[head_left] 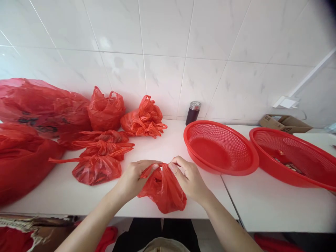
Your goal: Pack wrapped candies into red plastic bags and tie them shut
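Note:
A thin red plastic bag rests at the front edge of the white table, its contents hidden by the film. My left hand grips the bag's top on the left, thumb pressed against the fingers. On the other side my right hand pinches the top of the same bag between thumb and fingertips. A small gap shows in the gathered plastic between the two hands. To the left lies a tied red bag, with a few more knotted ones behind it.
A red colander stands right of my hands, with a larger red basket holding small items beyond it. A dark flask and a cardboard box stand near the tiled wall. Big red sacks fill the table's left end.

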Tool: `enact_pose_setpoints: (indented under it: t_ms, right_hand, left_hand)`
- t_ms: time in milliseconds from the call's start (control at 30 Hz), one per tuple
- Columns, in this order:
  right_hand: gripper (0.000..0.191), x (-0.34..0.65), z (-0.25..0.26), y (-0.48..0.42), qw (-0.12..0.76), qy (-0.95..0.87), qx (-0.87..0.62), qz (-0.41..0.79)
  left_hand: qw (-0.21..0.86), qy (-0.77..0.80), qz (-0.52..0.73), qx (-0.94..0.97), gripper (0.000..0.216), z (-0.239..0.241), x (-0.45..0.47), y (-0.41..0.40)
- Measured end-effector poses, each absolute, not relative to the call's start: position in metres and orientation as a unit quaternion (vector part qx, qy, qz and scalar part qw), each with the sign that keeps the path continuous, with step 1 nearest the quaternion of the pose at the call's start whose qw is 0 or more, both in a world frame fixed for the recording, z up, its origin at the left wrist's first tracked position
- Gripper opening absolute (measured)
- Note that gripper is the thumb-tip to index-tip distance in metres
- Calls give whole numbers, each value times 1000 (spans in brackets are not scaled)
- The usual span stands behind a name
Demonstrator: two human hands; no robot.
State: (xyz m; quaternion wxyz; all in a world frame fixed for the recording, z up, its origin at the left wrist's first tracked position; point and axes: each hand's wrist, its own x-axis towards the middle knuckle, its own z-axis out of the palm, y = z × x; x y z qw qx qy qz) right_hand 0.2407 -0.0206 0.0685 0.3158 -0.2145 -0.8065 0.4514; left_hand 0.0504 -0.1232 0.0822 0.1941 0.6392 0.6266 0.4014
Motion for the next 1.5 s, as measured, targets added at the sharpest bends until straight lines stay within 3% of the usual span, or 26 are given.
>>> enact_pose_setpoints:
  t_ms: [233,400,800,1067,1300,1500]
  right_hand:
    - [33,268,-5,6,352,-741,-374,432]
    - [30,232,-5,-4,361,-745,-462,318]
    - [35,221,-29,-8,291,-802,-482,198]
    - [30,219,-49,16,171,-838,-508,105]
    - [31,218,-65,24,164,-827,-535,62]
    - [29,219,-71,24,186,-807,-559,43]
  left_hand:
    - [217,740,490,406,42,-1,30,-153]
    - [169,728,575,334,40,-10,68,-124]
    - [108,788,422,435,29,-24,68,-107]
    - [88,825,256,497,24,-31,33,-96]
    - [59,855,113,502,28,-38,18,-79]
    - [23,875,64,479,29,-45,26,-83]
